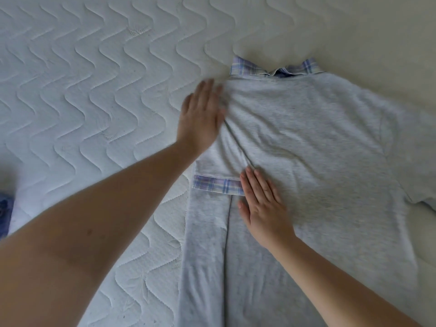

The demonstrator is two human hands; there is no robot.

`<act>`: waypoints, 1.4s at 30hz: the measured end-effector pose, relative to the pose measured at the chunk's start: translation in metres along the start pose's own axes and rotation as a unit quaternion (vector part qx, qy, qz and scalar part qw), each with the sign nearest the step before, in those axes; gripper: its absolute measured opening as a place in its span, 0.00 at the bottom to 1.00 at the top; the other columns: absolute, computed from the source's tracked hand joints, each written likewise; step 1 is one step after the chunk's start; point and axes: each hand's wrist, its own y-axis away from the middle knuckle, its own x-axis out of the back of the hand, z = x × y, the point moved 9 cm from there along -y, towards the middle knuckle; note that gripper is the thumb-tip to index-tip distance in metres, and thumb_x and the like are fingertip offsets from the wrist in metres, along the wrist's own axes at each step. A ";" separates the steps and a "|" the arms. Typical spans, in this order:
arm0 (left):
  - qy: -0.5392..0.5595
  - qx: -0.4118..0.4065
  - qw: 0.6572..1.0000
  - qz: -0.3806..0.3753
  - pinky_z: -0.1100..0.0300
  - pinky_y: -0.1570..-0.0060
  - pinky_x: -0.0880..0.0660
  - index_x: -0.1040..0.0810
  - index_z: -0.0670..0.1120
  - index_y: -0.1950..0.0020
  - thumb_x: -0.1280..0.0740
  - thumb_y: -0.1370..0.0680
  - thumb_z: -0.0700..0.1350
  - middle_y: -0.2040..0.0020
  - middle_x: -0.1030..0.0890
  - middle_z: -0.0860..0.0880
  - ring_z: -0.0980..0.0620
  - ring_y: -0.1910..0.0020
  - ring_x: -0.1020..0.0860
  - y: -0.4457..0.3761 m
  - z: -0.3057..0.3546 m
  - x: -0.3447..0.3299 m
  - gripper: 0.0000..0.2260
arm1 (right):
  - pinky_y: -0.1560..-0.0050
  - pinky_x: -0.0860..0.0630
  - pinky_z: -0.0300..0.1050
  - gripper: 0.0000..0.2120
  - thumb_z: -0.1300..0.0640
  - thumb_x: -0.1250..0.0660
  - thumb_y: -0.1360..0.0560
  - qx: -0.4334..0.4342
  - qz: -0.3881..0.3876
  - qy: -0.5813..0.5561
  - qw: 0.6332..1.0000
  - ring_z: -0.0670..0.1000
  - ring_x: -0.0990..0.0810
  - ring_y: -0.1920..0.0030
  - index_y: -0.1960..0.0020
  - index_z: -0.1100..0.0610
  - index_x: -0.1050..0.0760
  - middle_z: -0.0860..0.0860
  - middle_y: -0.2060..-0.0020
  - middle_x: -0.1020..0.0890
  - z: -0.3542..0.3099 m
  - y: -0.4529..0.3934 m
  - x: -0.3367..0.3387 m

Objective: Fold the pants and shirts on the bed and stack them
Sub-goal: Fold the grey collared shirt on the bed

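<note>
Nearest the camera, the lower body of the grey shirt (306, 142) is lying back-up on the right half of the quilted white mattress (82, 79), running off the bottom edge. Its left side is sitting folded inward, leaving a long vertical crease. Just above that, the right hand (263, 204) is resting flat on the fabric — fingers straight and close together, pinching nothing — with its fingertips touching the end of the plaid sleeve cuff (217, 184) that is lying across the folded part. Farther up, the left hand (200, 119) is pressing open-palmed on the folded shoulder edge; it is blurred, fingers straight, holding nothing. Beyond it the plaid collar (273, 67) is lying at the shirt's far end. At the far left edge, a bit of blue cloth (4, 215) is showing — too little to identify.
</note>
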 end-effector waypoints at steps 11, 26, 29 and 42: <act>-0.038 -0.043 0.991 -0.120 0.47 0.23 0.49 0.48 0.46 0.19 0.55 0.17 0.59 0.20 0.48 0.45 0.47 0.21 0.49 0.147 0.056 -0.048 0.29 | 0.25 0.41 0.52 0.29 0.45 0.49 0.18 -0.021 -0.034 0.002 0.999 0.51 0.45 0.22 0.22 0.57 0.43 0.53 0.22 0.43 0.016 0.075 0.003; -0.036 -0.197 0.951 -0.236 0.49 0.25 0.49 0.52 0.54 0.20 0.50 0.18 0.60 0.19 0.49 0.46 0.46 0.21 0.50 0.098 0.236 -0.063 0.28 | 0.25 0.48 0.50 0.30 0.50 0.41 0.19 -0.297 0.024 -0.086 0.951 0.55 0.44 0.23 0.21 0.56 0.46 0.54 0.22 0.41 0.212 0.135 0.091; -0.032 -0.223 0.939 -0.260 0.48 0.25 0.50 0.53 0.55 0.20 0.45 0.18 0.59 0.19 0.52 0.46 0.46 0.21 0.52 0.080 0.278 -0.076 0.30 | 0.25 0.45 0.50 0.29 0.52 0.39 0.20 -0.338 0.063 -0.125 0.931 0.58 0.41 0.24 0.22 0.60 0.42 0.57 0.24 0.37 0.249 0.142 0.103; -0.020 -0.226 0.943 -0.241 0.45 0.27 0.42 0.42 0.50 0.22 0.43 0.17 0.51 0.21 0.43 0.45 0.44 0.23 0.44 -0.050 0.320 -0.083 0.24 | 0.35 0.30 0.55 0.29 0.52 0.32 0.23 -0.514 0.182 -0.354 0.760 0.60 0.26 0.38 0.27 0.61 0.36 0.60 0.39 0.24 0.370 0.150 0.110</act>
